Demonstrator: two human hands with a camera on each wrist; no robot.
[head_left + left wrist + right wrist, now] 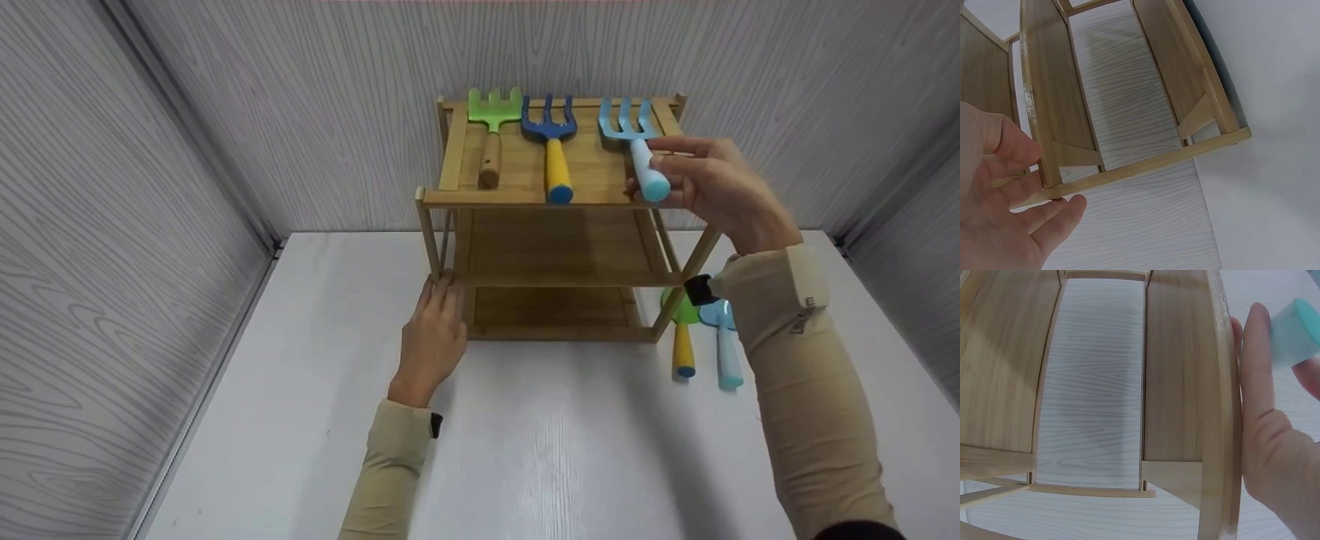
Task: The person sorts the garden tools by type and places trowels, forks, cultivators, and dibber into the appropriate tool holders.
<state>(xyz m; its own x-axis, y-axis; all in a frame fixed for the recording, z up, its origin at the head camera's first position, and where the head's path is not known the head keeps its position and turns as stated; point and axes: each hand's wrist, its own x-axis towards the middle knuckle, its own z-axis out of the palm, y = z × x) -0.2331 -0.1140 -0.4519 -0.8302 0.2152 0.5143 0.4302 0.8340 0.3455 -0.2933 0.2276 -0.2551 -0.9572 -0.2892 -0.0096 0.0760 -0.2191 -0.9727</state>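
A three-tier wooden rack [562,309] stands on the white table. My right hand [724,187] holds a light blue hand rake [642,165] by its handle over the right part of the top shelf, prongs pointing to the back. In the right wrist view, the handle's end [1292,334] shows between finger and thumb, beside the rack's front rail [1221,410]. On the same shelf lie a green hand rake [491,142] with a wooden handle and a dark blue one [555,154] with a yellow handle. My left hand [433,330] grips the rack's left front frame [1047,163] at the middle shelf.
Right of the rack, a green trowel [682,345] with a yellow handle and a light blue trowel [727,352] lie on the table [555,450]. Grey wood-patterned panels [360,112] stand behind and at both sides.
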